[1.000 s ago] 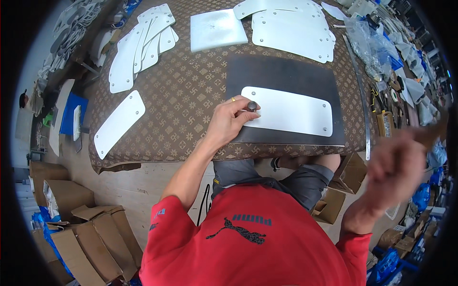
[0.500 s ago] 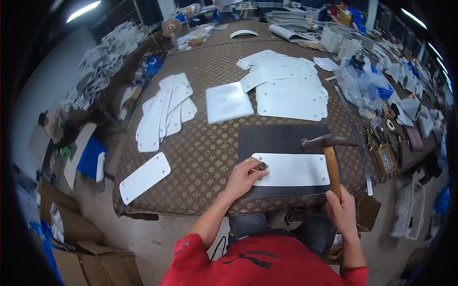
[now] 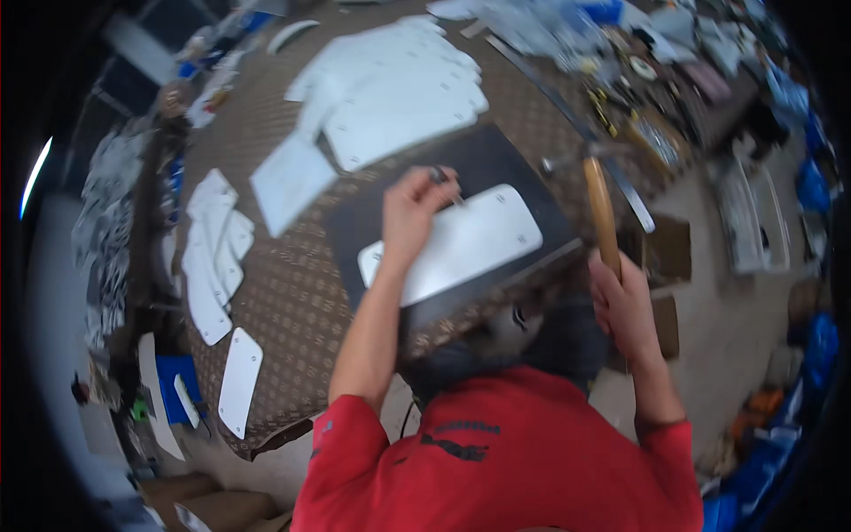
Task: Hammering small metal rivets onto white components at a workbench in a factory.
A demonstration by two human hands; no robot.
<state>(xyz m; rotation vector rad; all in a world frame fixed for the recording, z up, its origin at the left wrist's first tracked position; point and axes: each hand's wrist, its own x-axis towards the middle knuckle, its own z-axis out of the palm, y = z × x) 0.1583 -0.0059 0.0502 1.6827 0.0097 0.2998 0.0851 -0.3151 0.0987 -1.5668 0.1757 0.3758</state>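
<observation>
A white panel (image 3: 474,248) with rounded corners and small metal fittings near its ends lies on a dark flat mat (image 3: 368,204). My left hand (image 3: 417,208) is over the panel's far edge, its fingers pinching a small dark metal punch (image 3: 437,175). The punch's lower end is blurred, so I cannot tell whether it touches anything. Off the mat's right side, my right hand (image 3: 623,297) is wrapped round the wooden handle of a hammer (image 3: 600,204), its metal head pointing away from me.
Beyond the mat lies a spread pile of white panels (image 3: 399,97), with a pale square slab (image 3: 292,182) beside it. More white panels (image 3: 213,257) and a single one (image 3: 240,383) lie to the left. A metal ruler (image 3: 620,182) and a box of small parts (image 3: 658,140) are at the right.
The whole view has turned, so the table appears rotated. My left hand has moved with the punch from the panel's left end to its far edge. The hammer has shifted right, away from the panel.
</observation>
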